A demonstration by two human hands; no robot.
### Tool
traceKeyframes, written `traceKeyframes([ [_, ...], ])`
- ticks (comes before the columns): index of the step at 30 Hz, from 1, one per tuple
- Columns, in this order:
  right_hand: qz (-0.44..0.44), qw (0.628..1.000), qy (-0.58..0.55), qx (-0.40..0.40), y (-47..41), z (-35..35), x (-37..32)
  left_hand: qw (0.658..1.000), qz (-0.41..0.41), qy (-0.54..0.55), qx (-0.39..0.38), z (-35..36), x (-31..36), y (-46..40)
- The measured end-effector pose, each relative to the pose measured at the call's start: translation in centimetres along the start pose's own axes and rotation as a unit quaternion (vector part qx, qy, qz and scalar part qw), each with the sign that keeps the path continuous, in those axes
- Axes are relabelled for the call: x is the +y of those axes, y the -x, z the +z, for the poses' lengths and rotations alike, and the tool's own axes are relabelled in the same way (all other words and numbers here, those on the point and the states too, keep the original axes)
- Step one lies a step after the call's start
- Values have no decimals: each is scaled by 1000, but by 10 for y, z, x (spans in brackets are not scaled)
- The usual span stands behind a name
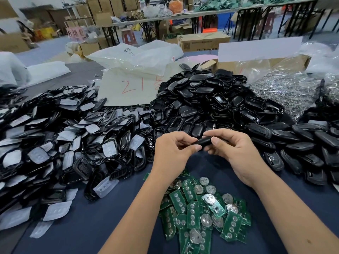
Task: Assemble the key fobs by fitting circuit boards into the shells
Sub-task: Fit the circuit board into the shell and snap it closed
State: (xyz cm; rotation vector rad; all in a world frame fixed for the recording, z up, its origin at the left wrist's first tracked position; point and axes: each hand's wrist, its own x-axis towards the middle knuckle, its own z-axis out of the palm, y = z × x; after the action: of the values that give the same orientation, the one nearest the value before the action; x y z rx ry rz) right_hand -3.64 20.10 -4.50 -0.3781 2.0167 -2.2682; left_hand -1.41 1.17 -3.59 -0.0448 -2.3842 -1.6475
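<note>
My left hand (173, 151) and my right hand (233, 151) meet above the dark blue table and together pinch one black key fob shell (204, 141) between thumbs and fingers. The fingers cover most of the shell, so its inside is hidden. Below my wrists lies a loose pile of green circuit boards (203, 211) with round silver battery clips. A tall heap of black shell halves (207, 101) rises just beyond my hands.
On the left spreads a wide heap of black frames and translucent button pads (60, 143). Closed black fobs (302, 149) lie in rows at the right. Behind are a bag of metal rings (286, 92), plastic bags and cardboard boxes (203, 42).
</note>
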Motion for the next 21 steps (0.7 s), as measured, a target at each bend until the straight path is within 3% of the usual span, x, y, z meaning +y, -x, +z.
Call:
traceKeyframes([
  [12,-62,989,136,22,2,3,0,996,59,-74,-8,-4,-3,-2],
  [17,-134,963,232,8,4,12,-2,981,144,-133,-7,-2,3,5],
  [21,-169,945,281,17,5,15,-5,976,160,-149,5,-1,7,7],
])
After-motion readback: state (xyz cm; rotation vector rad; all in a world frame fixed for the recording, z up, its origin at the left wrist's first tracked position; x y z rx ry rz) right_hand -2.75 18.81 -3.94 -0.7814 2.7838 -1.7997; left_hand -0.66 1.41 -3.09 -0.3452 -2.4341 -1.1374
